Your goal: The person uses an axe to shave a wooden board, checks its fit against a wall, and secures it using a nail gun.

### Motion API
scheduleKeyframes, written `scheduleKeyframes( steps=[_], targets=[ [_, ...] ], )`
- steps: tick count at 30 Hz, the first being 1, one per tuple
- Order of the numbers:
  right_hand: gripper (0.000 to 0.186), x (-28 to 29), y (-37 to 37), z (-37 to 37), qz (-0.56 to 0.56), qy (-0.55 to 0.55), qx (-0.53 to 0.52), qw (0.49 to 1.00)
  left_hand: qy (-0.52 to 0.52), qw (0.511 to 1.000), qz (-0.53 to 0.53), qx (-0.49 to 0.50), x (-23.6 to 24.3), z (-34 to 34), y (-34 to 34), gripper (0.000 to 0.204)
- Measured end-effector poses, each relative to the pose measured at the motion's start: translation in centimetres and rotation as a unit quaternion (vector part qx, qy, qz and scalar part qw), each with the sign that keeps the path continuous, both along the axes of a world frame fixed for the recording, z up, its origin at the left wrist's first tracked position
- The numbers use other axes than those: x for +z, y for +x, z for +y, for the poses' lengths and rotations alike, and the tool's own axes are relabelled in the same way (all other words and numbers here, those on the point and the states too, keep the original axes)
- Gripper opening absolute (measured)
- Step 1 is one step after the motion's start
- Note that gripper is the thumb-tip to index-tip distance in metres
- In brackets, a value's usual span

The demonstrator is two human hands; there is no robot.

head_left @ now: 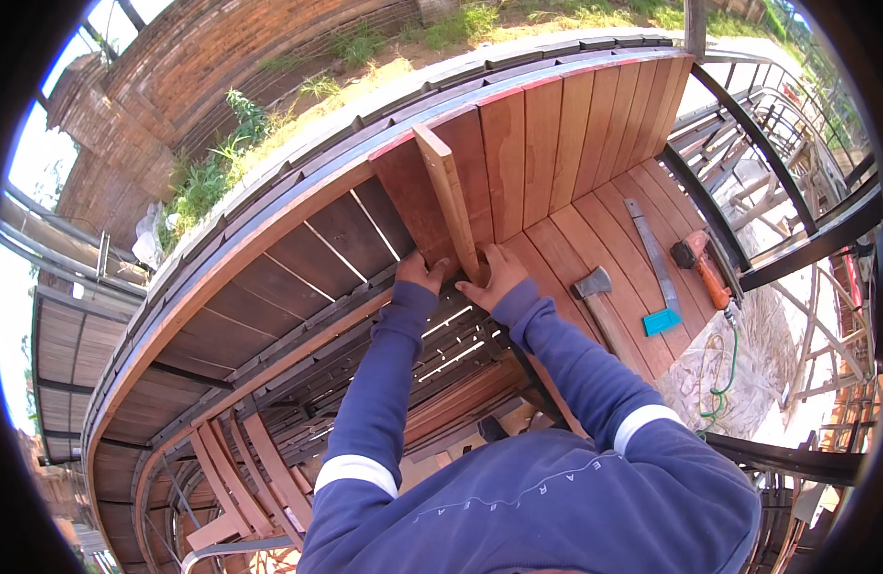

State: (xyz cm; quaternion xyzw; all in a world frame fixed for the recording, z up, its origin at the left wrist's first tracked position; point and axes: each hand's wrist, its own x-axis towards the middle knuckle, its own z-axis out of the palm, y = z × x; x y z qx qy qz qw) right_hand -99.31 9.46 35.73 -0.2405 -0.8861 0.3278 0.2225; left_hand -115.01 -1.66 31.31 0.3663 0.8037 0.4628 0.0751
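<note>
My left hand (pixel 422 271) grips the lower end of a reddish-brown plank (pixel 408 191), which lies against the sloping backrest beside the fitted boards (pixel 547 143). My right hand (pixel 491 275) is closed around the foot of a narrow light-brown board (pixel 443 187), which stands out from the backrest beside that plank. To the right, on the slatted seat (pixel 547 251), lie an axe (pixel 595 285) with a wooden handle, a long flat blade with a teal handle (pixel 660 320), and an orange power tool (pixel 709 273) with a green hose. The fingertips of both hands are partly hidden.
Dark slatted framework (pixel 298 277) continues left, with loose planks (pixel 250 469) below. Black curved metal frames (pixel 786 268) and poles stand at the right over pale sheeting (pixel 700 373). A brick wall (pixel 174 77) and weeds line the far side.
</note>
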Motion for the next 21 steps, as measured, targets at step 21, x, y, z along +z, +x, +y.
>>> scheduleKeyframes(
  steps=[21],
  targets=[
    [0.033,-5.6,0.7,0.4,0.096,0.062,0.031,0.993,0.032,0.998,-0.049,-0.031,-0.1,-0.6,0.4,0.018]
  ],
)
